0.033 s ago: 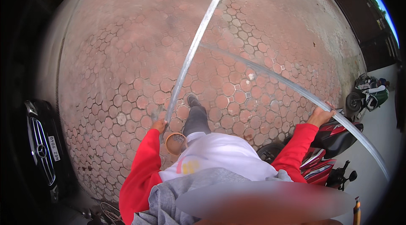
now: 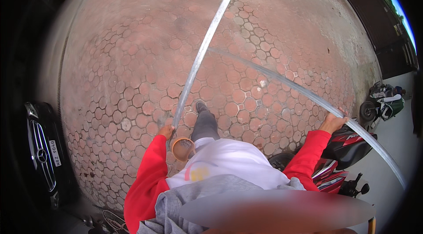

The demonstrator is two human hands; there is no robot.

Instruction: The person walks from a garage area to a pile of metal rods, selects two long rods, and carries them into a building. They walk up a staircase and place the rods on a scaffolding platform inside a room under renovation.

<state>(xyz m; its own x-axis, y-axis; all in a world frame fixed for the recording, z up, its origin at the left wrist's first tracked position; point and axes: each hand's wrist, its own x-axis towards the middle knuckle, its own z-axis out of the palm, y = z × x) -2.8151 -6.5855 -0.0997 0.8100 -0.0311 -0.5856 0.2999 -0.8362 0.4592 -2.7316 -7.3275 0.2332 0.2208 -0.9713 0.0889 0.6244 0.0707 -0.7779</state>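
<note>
My left hand (image 2: 166, 132) is closed around the near end of a long, thin grey metal strip (image 2: 207, 44) that runs up and away to the top edge. An orange cup-shaped thing (image 2: 182, 148) sits just beside that hand; I cannot tell whether the hand holds it. My right hand (image 2: 333, 123), arm stretched out to the right, grips a second long metal strip (image 2: 282, 82). This one meets the first over the paving and extends past the hand to the lower right. Both arms are in red sleeves. My dark trouser leg and shoe (image 2: 201, 107) are set forward between the strips.
The ground is reddish hexagonal paving (image 2: 132, 58). A black car's front (image 2: 42, 154) stands at the left edge. A red motorbike (image 2: 348, 146) is parked close under my right arm, another motorbike (image 2: 382, 104) farther right. A dark wall or gate (image 2: 379, 18) closes off the upper right.
</note>
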